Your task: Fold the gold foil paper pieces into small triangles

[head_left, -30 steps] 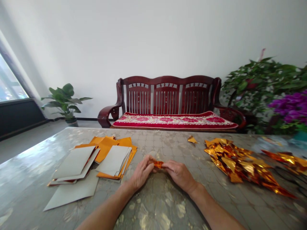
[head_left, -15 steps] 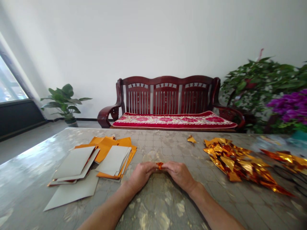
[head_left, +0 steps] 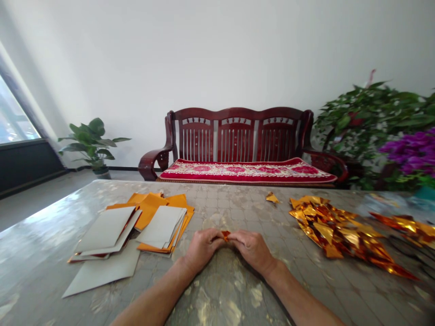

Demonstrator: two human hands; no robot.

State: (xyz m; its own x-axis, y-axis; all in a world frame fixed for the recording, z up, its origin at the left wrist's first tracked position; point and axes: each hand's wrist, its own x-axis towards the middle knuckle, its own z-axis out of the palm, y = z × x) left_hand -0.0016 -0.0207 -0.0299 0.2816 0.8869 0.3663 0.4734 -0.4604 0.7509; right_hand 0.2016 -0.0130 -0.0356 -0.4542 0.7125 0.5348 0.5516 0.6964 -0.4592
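Between my two hands is a small piece of shiny orange-gold foil paper (head_left: 225,235), mostly covered by fingers. My left hand (head_left: 204,246) pinches its left side with thumb and fingertips. On the opposite side my right hand (head_left: 250,248) grips it the same way. Both hands are just above the table's middle, fingertips close together. Left of them lie stacks of paper sheets (head_left: 162,226), grey-white on one face and orange on the other. To the right is a heap of folded gold foil pieces (head_left: 326,228), and a single folded piece (head_left: 272,197) lies apart from it.
The table (head_left: 231,290) has a patterned, glossy cover. At its right edge are more foil pieces (head_left: 406,226), clear plastic (head_left: 384,202) and dark cables (head_left: 413,253). Beyond it stand a wooden bench (head_left: 238,140), a potted plant (head_left: 91,140) and purple flowers (head_left: 413,151).
My fingers have shifted slightly around the foil piece, and it now shows a different, more pointed shape. The stacks and the heap have not moved.
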